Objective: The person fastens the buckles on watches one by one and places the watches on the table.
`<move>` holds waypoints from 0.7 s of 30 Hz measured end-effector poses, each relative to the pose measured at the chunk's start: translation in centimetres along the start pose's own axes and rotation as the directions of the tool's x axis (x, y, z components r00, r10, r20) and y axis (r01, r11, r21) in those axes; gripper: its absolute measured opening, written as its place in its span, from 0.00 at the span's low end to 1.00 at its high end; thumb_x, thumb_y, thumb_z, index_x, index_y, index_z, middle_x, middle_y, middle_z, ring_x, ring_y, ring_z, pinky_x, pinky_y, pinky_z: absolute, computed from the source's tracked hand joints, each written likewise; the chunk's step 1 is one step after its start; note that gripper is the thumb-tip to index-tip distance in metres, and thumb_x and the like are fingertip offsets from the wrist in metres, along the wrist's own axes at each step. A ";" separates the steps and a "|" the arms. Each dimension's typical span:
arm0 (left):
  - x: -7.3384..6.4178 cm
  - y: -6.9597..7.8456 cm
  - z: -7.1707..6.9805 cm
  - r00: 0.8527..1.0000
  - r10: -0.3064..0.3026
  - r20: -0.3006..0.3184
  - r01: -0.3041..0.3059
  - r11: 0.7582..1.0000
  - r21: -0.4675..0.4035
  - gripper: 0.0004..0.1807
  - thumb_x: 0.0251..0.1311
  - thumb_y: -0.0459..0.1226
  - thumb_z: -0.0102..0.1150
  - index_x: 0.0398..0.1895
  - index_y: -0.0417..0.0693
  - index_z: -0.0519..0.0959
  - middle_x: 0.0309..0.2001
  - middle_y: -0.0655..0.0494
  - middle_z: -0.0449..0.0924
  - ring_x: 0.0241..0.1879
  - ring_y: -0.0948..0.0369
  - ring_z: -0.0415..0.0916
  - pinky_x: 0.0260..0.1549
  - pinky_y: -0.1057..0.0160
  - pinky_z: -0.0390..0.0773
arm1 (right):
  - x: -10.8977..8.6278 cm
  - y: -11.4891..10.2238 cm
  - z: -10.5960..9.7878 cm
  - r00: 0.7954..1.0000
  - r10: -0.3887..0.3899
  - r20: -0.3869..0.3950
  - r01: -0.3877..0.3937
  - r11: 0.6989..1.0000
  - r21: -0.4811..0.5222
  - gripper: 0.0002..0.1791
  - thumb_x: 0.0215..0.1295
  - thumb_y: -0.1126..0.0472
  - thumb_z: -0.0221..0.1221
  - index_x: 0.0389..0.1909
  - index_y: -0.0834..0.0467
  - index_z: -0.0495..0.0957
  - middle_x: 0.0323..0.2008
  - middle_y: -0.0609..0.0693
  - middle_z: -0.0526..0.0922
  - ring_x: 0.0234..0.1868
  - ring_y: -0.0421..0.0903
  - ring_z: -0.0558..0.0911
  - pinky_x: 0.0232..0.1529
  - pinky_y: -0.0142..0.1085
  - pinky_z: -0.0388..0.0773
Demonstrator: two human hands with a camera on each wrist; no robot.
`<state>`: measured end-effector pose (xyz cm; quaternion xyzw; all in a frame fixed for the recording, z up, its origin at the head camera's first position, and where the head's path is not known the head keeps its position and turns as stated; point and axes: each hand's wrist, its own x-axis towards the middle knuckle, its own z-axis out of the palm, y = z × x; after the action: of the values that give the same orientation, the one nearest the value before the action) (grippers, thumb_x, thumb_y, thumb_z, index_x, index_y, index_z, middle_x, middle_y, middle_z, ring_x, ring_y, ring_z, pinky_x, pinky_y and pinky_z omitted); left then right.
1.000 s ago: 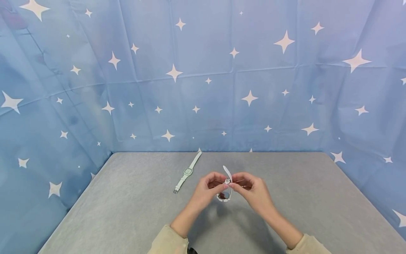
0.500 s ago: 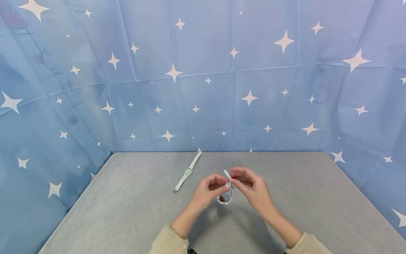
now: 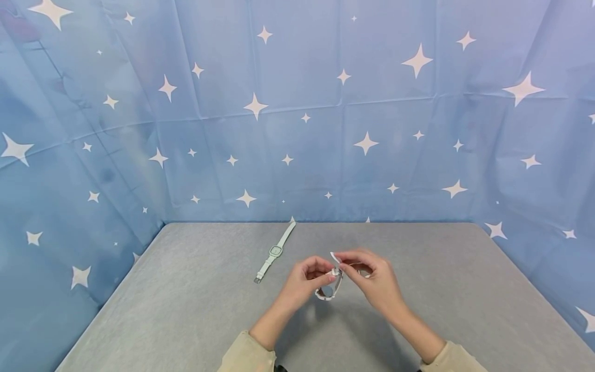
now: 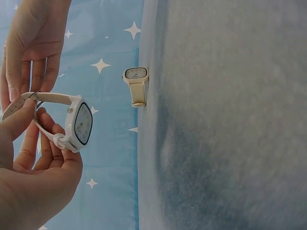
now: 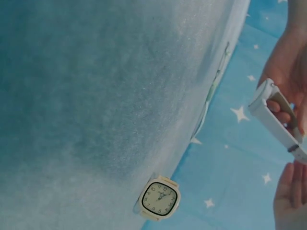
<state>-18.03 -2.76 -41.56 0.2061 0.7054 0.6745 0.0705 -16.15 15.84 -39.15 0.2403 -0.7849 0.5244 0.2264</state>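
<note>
Both hands hold a white wristwatch (image 3: 325, 296) above the table, its strap bent into a loop. In the left wrist view, the dial of this white wristwatch (image 4: 83, 124) faces right and the strap passes into its metal buckle (image 4: 33, 95). My left hand (image 3: 299, 284) pinches the strap at the buckle, other fingers inside the loop. My right hand (image 3: 376, 276) pinches the free strap end (image 3: 333, 256) between thumb and fingers. Just past the right hand, a cream wristwatch (image 5: 161, 197) sits on the table with its strap looped; the hand mostly hides it in the head view.
A pale green wristwatch (image 3: 275, 251) lies flat, strap straightened out, left of the hands. The grey table (image 3: 186, 310) ends at the back against a blue curtain (image 3: 297, 129) printed with white stars.
The right fingers have closed further over the upright strap end, so less of it shows, and its tip now leans left. The white wristwatch has turned slightly in the left hand.
</note>
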 end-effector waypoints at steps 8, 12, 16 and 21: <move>-0.1 0.2 0.0 1.000 0.014 0.005 -0.014 1.000 -0.006 0.13 0.64 0.31 0.62 0.48 0.30 0.78 0.44 0.27 0.80 0.29 0.71 0.76 0.30 0.68 0.81 | 0.0 0.0 -0.1 1.000 -0.021 0.007 0.021 0.999 -0.047 0.12 0.61 0.71 0.66 0.44 0.56 0.87 0.38 0.49 0.88 0.38 0.31 0.83 0.37 0.26 0.82; -0.1 0.2 0.0 1.000 0.018 -0.005 -0.018 1.000 -0.017 0.13 0.64 0.30 0.62 0.48 0.29 0.78 0.45 0.26 0.80 0.30 0.71 0.76 0.29 0.70 0.79 | 0.0 0.1 -0.2 0.999 -0.035 0.015 0.036 0.997 -0.071 0.12 0.59 0.72 0.66 0.42 0.56 0.87 0.37 0.48 0.87 0.37 0.31 0.83 0.35 0.25 0.82; -0.1 0.1 -0.1 1.000 0.016 -0.020 -0.016 1.000 -0.017 0.13 0.64 0.29 0.61 0.48 0.29 0.78 0.45 0.27 0.80 0.31 0.72 0.76 0.30 0.72 0.78 | 0.0 0.2 -0.2 0.998 -0.053 0.019 0.054 0.994 -0.099 0.13 0.57 0.74 0.67 0.40 0.57 0.88 0.37 0.48 0.86 0.34 0.31 0.82 0.30 0.26 0.80; -0.1 0.0 -0.2 0.999 0.013 -0.041 -0.013 1.000 -0.002 0.12 0.63 0.29 0.62 0.47 0.29 0.78 0.45 0.28 0.80 0.32 0.72 0.76 0.33 0.73 0.76 | 0.0 0.2 -0.3 0.998 -0.057 0.028 0.060 0.990 -0.125 0.13 0.57 0.74 0.67 0.39 0.56 0.88 0.36 0.47 0.86 0.33 0.31 0.81 0.28 0.27 0.79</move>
<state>-18.04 -2.94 -41.51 0.1966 0.7046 0.6799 0.0520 -16.26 16.15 -39.19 0.2547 -0.8117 0.4642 0.2465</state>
